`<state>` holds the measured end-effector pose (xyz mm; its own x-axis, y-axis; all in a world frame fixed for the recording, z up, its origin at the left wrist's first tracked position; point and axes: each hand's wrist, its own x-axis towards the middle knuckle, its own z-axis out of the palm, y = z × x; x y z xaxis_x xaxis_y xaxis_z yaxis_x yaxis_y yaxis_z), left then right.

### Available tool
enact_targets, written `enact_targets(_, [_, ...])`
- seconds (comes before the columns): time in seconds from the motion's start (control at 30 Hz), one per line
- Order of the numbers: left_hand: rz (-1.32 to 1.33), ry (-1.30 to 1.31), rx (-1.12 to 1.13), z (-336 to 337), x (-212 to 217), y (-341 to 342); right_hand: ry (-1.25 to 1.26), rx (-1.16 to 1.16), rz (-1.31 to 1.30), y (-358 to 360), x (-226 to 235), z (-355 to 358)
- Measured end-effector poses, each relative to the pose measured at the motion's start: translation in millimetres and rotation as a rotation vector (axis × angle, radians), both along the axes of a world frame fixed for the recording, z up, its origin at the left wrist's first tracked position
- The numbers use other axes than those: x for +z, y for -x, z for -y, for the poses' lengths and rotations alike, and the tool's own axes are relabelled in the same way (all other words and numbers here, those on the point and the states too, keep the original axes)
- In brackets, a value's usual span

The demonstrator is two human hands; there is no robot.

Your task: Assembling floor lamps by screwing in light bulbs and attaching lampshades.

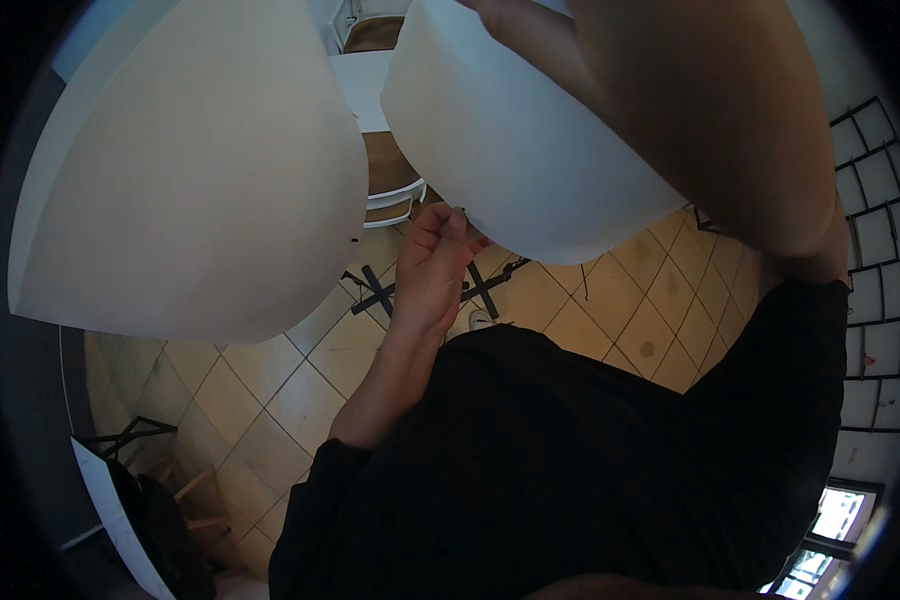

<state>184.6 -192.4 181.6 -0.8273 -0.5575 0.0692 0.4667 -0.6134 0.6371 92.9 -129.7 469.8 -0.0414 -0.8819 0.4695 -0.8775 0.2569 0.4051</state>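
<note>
Two large, smooth, pale shells with curved edges, like lampshades or petals, hang in front of me: a left shell and a right shell. My left hand is raised at the lower left edge of the right shell, its thumb and fingers pinched together. Something tiny and dark shows at the fingertips, too small to name. My right arm reaches up across the right shell. Of my right hand only a part shows at the top edge, its fingers mostly cut off by the frame.
Beyond the shells stand a white table and chairs with brown seats. Black table feet rest on the tiled floor. A wooden-legged chair is at lower left. A black wire grid lines the right wall.
</note>
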Motion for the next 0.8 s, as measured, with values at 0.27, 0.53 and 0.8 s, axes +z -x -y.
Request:
enact_targets(0.27, [-0.027,-0.034,0.061,-2.4,1.3,-0.9,0.011,0.232,0.032,9.9,2.6,1.6])
enact_targets(0.53, [-0.051,-0.042,0.039,-1.9,-2.5,-6.0,0.072,0.524,0.068,37.4,4.0,-2.2])
enact_targets(0.8, [0.054,-0.042,0.100,-5.6,3.1,-5.9,0.020,0.370,0.185,46.7,0.2,-8.7])
